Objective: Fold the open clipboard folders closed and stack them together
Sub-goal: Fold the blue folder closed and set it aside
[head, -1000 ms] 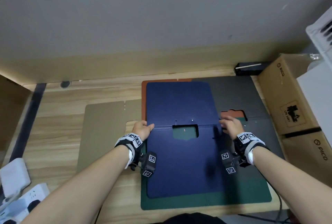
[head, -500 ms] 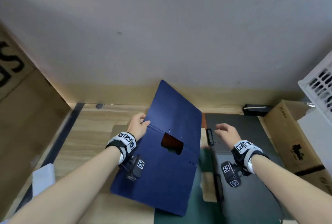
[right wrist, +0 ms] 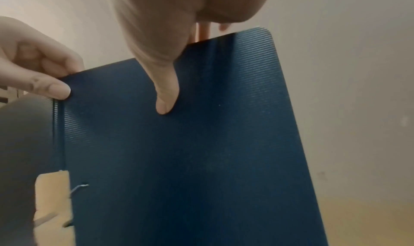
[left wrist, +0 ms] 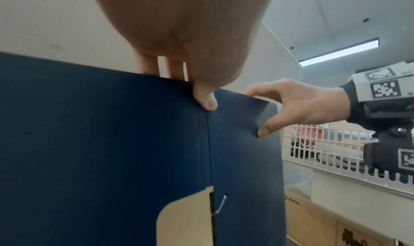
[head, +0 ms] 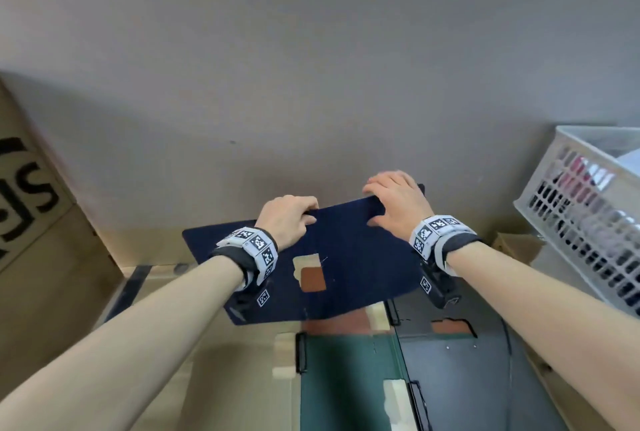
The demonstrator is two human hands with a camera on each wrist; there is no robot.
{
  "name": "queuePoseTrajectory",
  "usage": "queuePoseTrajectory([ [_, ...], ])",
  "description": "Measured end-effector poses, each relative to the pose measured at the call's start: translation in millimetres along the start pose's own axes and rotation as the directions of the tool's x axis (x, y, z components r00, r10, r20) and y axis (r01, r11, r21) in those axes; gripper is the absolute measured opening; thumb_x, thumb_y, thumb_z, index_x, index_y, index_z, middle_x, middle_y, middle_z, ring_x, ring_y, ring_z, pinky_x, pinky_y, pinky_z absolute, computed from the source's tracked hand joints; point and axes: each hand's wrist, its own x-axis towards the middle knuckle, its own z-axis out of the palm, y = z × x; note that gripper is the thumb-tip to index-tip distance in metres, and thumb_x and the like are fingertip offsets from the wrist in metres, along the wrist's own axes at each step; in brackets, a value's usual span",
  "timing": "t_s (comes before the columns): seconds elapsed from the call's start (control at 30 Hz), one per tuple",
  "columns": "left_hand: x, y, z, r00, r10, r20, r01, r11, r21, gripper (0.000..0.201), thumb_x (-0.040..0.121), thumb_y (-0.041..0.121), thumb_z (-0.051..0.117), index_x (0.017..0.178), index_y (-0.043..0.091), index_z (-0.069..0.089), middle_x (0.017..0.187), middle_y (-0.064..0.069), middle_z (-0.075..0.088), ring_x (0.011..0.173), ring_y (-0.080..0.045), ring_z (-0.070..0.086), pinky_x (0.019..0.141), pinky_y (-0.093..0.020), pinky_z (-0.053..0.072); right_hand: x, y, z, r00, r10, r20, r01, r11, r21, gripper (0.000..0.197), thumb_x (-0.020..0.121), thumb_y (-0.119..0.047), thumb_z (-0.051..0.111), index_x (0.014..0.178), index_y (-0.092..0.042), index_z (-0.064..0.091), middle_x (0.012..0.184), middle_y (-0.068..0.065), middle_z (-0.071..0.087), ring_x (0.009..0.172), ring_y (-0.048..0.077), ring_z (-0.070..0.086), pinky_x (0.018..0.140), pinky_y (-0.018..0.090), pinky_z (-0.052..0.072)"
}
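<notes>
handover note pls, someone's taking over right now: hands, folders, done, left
Left hand: pinches the blue folder at its spine, top edge.
Right hand: grips the same edge further right.
Blue folder is lifted off the desk, still open.
Green folder, black folder and a reddish-brown folder lie open on the desk below.
Done: nothing closed or stacked yet.
Left: fold blue shut, then the rest, stack all.

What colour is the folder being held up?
Dark blue folder, finely ribbed; clearest in the right wrist view.
</notes>
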Motion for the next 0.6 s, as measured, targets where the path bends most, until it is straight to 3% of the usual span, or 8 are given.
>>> queuePoseTrajectory([
  [0.07, 4.7, 5.3, -1.0, 0.998, 0.044, -0.040, -0.042, 0.997, 0.057, 0.006, 0.091, 0.026, 0.058, 0.096, 0.024, 0.061, 0.089, -0.003, 0.071, 0.087, -0.032, 0.062, 0.066, -0.032, 0.037, -3.6, 1.4, -10.6, 0.990, 0.108, 0.086, -0.112, 0.993, 0.040, 0.017, 0.083, -0.033, 0.068, 0.099, -0.029, 0.065, 0.099, -0.003, 0.068, 0.100, 0.026, 0.061, 0.085, 0.034, 0.044],
  [0.13, 6.4, 10.8, 3.6, 0.995, 0.076, -0.062, -0.069, 0.991, 0.113, 0.005, 0.092, 0.025, 0.056, 0.095, 0.024, 0.060, 0.086, -0.004, 0.070, 0.083, -0.033, 0.063, 0.065, -0.031, 0.035, -10.9, 5.3, -9.0, 0.975, 0.185, 0.126, -0.192, 0.980, 0.049, 0.010, 0.089, -0.029, 0.058, 0.095, -0.030, 0.067, 0.093, -0.001, 0.069, 0.088, 0.029, 0.064, 0.072, 0.034, 0.049],
  [0.27, -4.2, 14.0, 37.7, 0.995, 0.097, 0.039, -0.102, 0.979, 0.176, 0.003, 0.092, 0.025, 0.054, 0.093, 0.024, 0.057, 0.087, -0.002, 0.071, 0.084, -0.033, 0.064, 0.067, -0.033, 0.043, -38.2, 11.2, 18.2, 0.945, 0.182, 0.272, -0.213, 0.973, 0.090, 0.027, 0.093, -0.029, 0.052, 0.111, -0.039, 0.070, 0.110, -0.005, 0.072, 0.100, 0.026, 0.066, 0.084, 0.035, 0.053],
  [0.37, -23.9, 13.4, 73.9, 0.984, 0.088, 0.158, -0.115, 0.978, 0.172, 0.007, 0.090, 0.022, 0.055, 0.096, 0.025, 0.058, 0.094, -0.001, 0.071, 0.091, -0.032, 0.065, 0.067, -0.033, 0.039, -66.4, 11.1, 49.9, 0.899, 0.149, 0.412, -0.224, 0.965, 0.140, 0.028, 0.094, -0.031, 0.055, 0.117, -0.038, 0.068, 0.119, -0.008, 0.070, 0.109, 0.023, 0.065, 0.088, 0.033, 0.051],
  [0.5, -57.2, 17.4, 118.4, 0.943, 0.088, 0.322, -0.129, 0.986, 0.106, 0.010, 0.088, 0.021, 0.058, 0.096, 0.026, 0.061, 0.096, 0.000, 0.072, 0.094, -0.029, 0.065, 0.072, -0.034, 0.048, -102.5, 4.2, 93.1, 0.800, 0.137, 0.584, -0.280, 0.946, 0.161, 0.034, 0.087, -0.024, 0.057, 0.116, -0.037, 0.069, 0.114, -0.007, 0.071, 0.104, 0.021, 0.066, 0.084, 0.030, 0.051],
  [0.6, -79.1, 20.8, 146.1, 0.891, 0.082, 0.447, -0.111, 0.993, 0.037, 0.023, 0.083, 0.011, 0.056, 0.099, 0.025, 0.064, 0.104, -0.002, 0.070, 0.097, -0.031, 0.063, 0.079, -0.035, 0.050, -124.4, 2.5, 116.1, 0.742, 0.135, 0.657, -0.314, 0.936, 0.162, 0.044, 0.079, -0.020, 0.060, 0.118, -0.037, 0.067, 0.121, -0.011, 0.068, 0.111, 0.018, 0.063, 0.092, 0.030, 0.051],
])
